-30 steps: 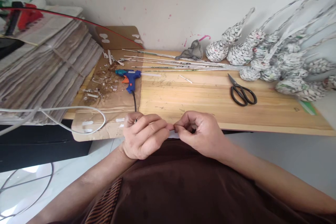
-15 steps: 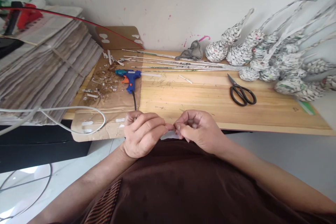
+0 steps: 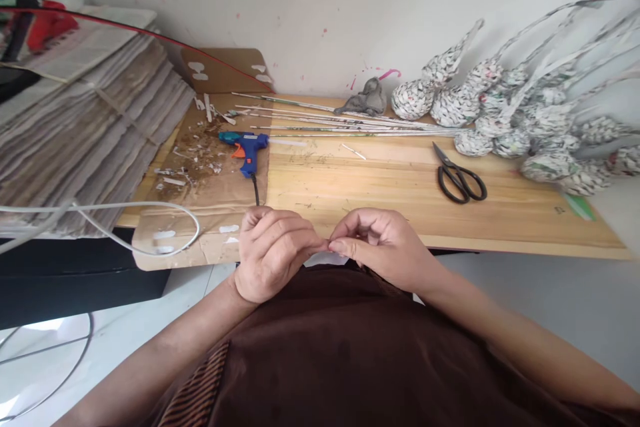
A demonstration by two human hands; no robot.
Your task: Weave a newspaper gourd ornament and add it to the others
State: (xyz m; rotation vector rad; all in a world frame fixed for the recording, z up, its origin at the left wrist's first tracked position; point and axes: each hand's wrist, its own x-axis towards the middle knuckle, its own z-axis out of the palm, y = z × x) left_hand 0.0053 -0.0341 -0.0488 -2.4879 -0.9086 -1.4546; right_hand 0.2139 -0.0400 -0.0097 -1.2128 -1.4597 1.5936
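In front of my lap, by the table's front edge, my left hand is closed, palm turned away, its fingertips pressed together. My right hand pinches with thumb and index finger right against those fingertips. Whatever lies between the two pinches is too small or too hidden to make out. Nearest to my left hand is a blue hot glue gun, lying on brown cardboard beyond it. Black-handled scissors rest on the table to the right of my right hand.
Thin rolled newspaper sticks lie along the back of the wooden table. A grey lump sits behind them. Woven newspaper bulb shapes crowd the right. Bundled newspapers and a white cable occupy the left; paper scraps litter the cardboard.
My two hands have drawn slightly closer, so their fingertips now meet. My left fingers point more to the right, and my right thumb lies flatter. The view has shifted very slightly.
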